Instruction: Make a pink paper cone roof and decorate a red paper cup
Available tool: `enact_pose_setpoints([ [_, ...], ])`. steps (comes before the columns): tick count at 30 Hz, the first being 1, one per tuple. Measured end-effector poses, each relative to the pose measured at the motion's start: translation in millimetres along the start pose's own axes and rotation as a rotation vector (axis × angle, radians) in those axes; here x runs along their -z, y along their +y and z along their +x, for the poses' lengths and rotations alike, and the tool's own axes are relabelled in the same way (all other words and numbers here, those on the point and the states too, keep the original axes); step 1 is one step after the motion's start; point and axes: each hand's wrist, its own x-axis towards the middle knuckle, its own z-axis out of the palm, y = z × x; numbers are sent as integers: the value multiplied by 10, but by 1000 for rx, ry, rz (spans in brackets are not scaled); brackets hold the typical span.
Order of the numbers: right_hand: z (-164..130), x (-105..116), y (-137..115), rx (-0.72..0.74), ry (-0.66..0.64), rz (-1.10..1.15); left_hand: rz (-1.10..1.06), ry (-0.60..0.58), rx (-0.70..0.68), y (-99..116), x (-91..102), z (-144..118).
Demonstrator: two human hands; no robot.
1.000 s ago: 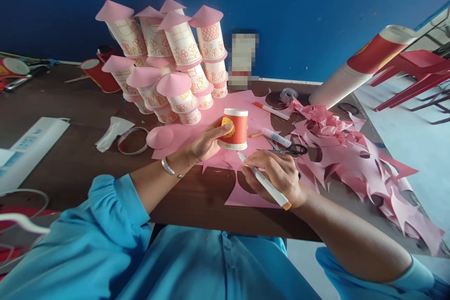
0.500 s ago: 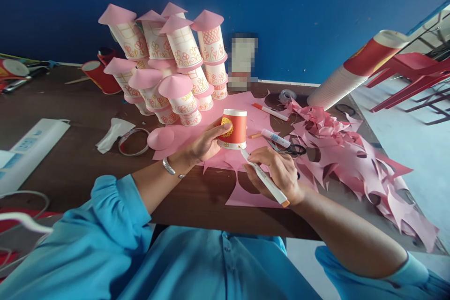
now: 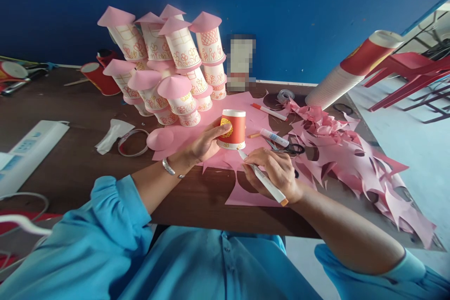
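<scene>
My left hand [image 3: 207, 142] grips a red and white paper cup [image 3: 236, 130] upside down, its thumb across a yellow printed patch. Small flower marks show on the cup's white lower band. Wrapped in my right hand [image 3: 272, 171] is a white marker [image 3: 267, 184] with an orange end; its tip points at that band, and I cannot tell whether it touches. Beneath both hands lies pink paper [image 3: 242, 192] with cut-out curves. Just right of the cup are a glue stick [image 3: 274, 138] and black-handled scissors [image 3: 294, 148].
Several white cup towers with pink cone roofs [image 3: 175, 86] stand at the back left. A tall stack of paper cups [image 3: 351, 72] leans at the right, behind pink paper scraps [image 3: 355, 164]. A tape roll [image 3: 133, 150], a loose pink cone [image 3: 160, 139] and a red-capped marker [image 3: 268, 111] lie about.
The view has shifted slightly. My right hand and the marker's tip have moved a little left and down along the cup's lower edge. Both grips stay the same.
</scene>
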Motion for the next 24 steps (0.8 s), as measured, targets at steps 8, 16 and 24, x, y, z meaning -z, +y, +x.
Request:
enact_pose_setpoints([
  [8,-18,49,57,39,17,-101,141,1,-29,40,11,-7],
  [16,-54,50,327,-233,49,-163,395,57,-109,45,85,2],
  [24,-108,88,596,-396,-173,-348,730,99,-168,85,129,36],
])
